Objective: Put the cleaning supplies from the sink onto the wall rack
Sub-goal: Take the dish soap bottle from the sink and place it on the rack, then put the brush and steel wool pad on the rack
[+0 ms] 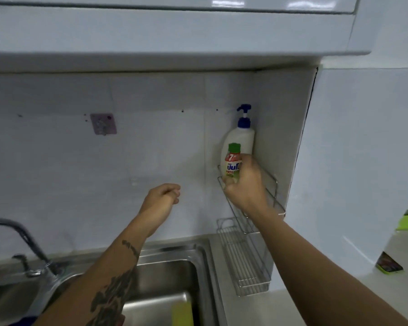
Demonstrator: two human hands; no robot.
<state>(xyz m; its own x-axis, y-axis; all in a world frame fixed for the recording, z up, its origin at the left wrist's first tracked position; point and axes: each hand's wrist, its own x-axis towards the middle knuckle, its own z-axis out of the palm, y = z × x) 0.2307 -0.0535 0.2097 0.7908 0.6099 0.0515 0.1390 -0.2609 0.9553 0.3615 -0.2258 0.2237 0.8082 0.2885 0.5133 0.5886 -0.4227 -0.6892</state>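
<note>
My right hand [245, 187] grips a small green-capped bottle [233, 161] with a red and white label, held upright at the upper shelf of the wire wall rack [272, 184]. A white pump bottle with a blue pump [242, 135] stands behind it in the corner on that shelf. The rack's lower shelf [245, 262] holds nothing. My left hand [161, 200] hovers in front of the tiled wall with fingers loosely curled and nothing in it. A yellow-green sponge [181, 312] lies in the steel sink [165, 274] below.
A steel tap [21, 238] rises at the left of the sink. A purple adhesive hook [103, 124] sticks to the white tiles. An overhead cabinet [174, 31] hangs above. Green items [389, 267] sit on the counter at the far right.
</note>
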